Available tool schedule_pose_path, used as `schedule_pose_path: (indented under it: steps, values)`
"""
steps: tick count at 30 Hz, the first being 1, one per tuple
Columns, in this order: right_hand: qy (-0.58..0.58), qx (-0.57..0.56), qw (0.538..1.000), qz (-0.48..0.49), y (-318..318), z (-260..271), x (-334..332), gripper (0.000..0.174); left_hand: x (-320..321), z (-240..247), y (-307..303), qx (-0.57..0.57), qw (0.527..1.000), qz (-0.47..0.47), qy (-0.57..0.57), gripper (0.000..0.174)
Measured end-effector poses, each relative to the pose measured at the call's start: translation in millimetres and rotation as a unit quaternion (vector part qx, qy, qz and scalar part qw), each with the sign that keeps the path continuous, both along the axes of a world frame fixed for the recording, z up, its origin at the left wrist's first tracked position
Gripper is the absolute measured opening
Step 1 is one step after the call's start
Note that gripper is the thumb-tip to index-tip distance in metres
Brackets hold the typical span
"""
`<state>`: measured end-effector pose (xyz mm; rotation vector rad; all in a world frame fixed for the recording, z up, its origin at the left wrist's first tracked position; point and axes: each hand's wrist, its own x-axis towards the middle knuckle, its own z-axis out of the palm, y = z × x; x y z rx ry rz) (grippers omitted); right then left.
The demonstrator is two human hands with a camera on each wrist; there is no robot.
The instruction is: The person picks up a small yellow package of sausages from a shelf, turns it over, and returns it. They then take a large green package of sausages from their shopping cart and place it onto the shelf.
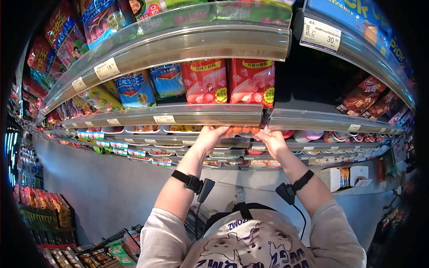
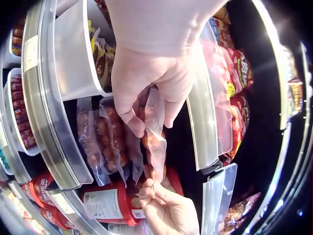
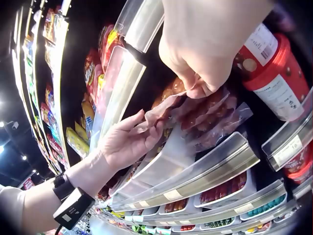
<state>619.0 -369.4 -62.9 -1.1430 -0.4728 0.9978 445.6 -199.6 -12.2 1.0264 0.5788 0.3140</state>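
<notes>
Both hands hold one clear plastic pack of small round reddish sausages (image 1: pixel 242 130) by its opposite ends, just below a shelf edge. In the left wrist view, my left hand (image 2: pixel 154 81) grips the pack's upper end between thumb and fingers. My right hand (image 2: pixel 172 211) pinches the other end with thumb and fingertip. Seen from the right wrist, the pack stretches between the right hand (image 3: pixel 200 56) and the left hand (image 3: pixel 128 143). Beside it on the shelf lie several similar sausage packs (image 2: pixel 111 137).
A white bin (image 2: pixel 78 54) with wrapped snacks stands next to the packs. Red tubs (image 3: pixel 279 81) with white labels are on the other side. Clear-fronted shelf rails (image 1: pixel 178 117) run above and below the hands. Red ham sausage bags (image 1: pixel 205 80) stand on the shelf above.
</notes>
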Motion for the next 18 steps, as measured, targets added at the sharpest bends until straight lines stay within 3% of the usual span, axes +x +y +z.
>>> schedule_pose_path:
  steps: [1,3,4,6,7,8,9,11,12,13,15,17,18]
  values:
    - [-0.024,0.018,0.998,-0.05,5,-3,0,0.023,3,-7,1,-0.003,1.0,-0.001,0.001,0.034]
    - [-0.042,0.004,0.998,-0.049,13,-3,3,0.022,8,-10,2,0.138,0.987,0.043,-0.064,0.038]
    - [-0.084,0.006,0.994,-0.064,19,-11,8,0.024,10,-12,2,0.136,0.988,0.044,-0.065,0.038]
    - [-0.128,0.006,0.989,-0.078,26,-11,12,0.025,13,-17,1,0.293,0.95,0.103,0.027,0.033]
    - [-0.223,-0.016,0.968,-0.113,31,-12,13,0.024,15,-20,0,0.367,0.918,0.131,0.072,0.031]
    - [-0.316,-0.038,0.937,-0.146,35,-10,15,0.023,18,-30,2,0.414,0.89,0.182,0.06,0.025]
    - [-0.319,-0.039,0.936,-0.145,39,-26,25,0.023,21,-32,4,0.411,0.891,0.184,0.059,0.025]
    - [-0.507,-0.082,0.841,-0.171,47,-60,47,0.029,29,-35,9,0.607,0.749,0.249,0.095,0.023]
    - [-0.622,-0.221,0.745,-0.093,42,-21,32,0.041,33,-34,9,0.602,0.751,0.252,0.097,0.023]
    - [-0.624,-0.224,0.744,-0.088,43,-23,28,0.041,37,-33,10,0.61,0.743,0.241,0.131,0.023]
    - [-0.695,-0.287,0.652,-0.099,49,-24,22,0.049,43,-41,19,0.617,0.733,0.232,0.165,0.024]
    - [-0.679,-0.315,0.657,-0.092,53,-34,25,0.045,47,-59,31,0.656,0.701,0.237,0.145,0.028]
    - [-0.608,-0.25,0.744,-0.116,56,-54,36,0.042,47,-56,34,0.656,0.701,0.237,0.147,0.028]
